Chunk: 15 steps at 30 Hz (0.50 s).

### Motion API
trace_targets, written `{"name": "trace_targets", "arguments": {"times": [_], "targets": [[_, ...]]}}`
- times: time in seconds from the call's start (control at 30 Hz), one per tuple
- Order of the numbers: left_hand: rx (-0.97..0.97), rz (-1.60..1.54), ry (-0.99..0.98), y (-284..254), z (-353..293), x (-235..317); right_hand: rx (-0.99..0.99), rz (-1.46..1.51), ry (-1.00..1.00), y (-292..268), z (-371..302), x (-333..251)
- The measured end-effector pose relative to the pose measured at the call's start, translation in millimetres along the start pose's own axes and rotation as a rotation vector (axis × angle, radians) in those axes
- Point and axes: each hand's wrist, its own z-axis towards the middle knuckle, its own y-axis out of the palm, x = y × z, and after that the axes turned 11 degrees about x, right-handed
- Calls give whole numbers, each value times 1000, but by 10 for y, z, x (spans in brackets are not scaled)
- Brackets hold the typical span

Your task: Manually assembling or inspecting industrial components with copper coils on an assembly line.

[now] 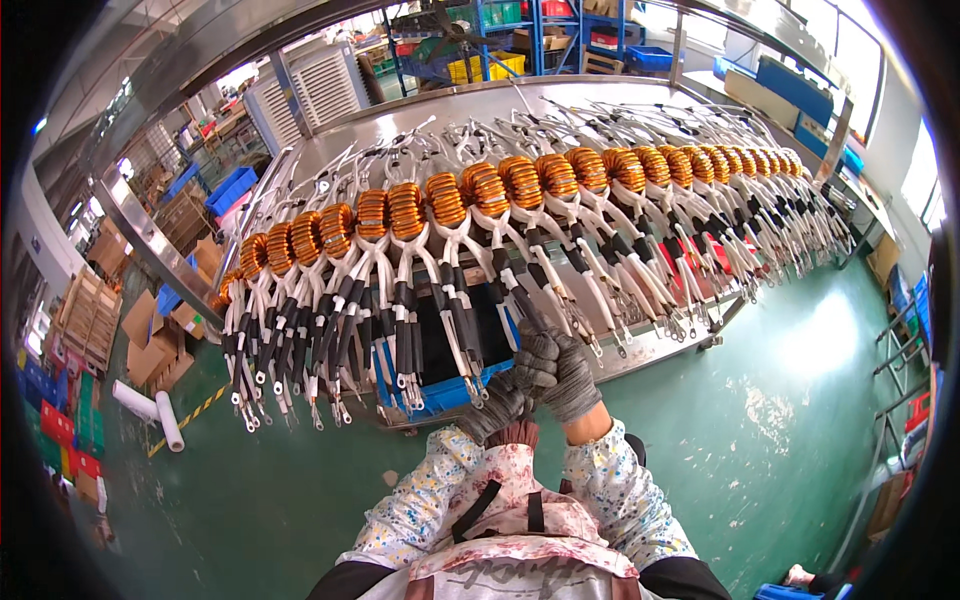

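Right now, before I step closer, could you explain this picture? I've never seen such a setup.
There's no robot here: a person's two hands, in gray knitted gloves, meet in front of a metal table. A wide camera on the head looks down, so edges bend. A long row of shiny copper-orange wire coils spans the table; white cables with black sleeves hang toward the person. The left hand and right hand are close together by the cable ends; whether their fingers hold anything is hidden.
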Motion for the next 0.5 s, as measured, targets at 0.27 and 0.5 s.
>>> {"name": "trace_targets", "arguments": {"times": [0.27,0.5], "targets": [[20,-316,-374,-17,96,86,391,-793,-481,133,-135,141],[-182,-376,-528,150,-174,-180,307,-442,-185,250,25,10]]}}
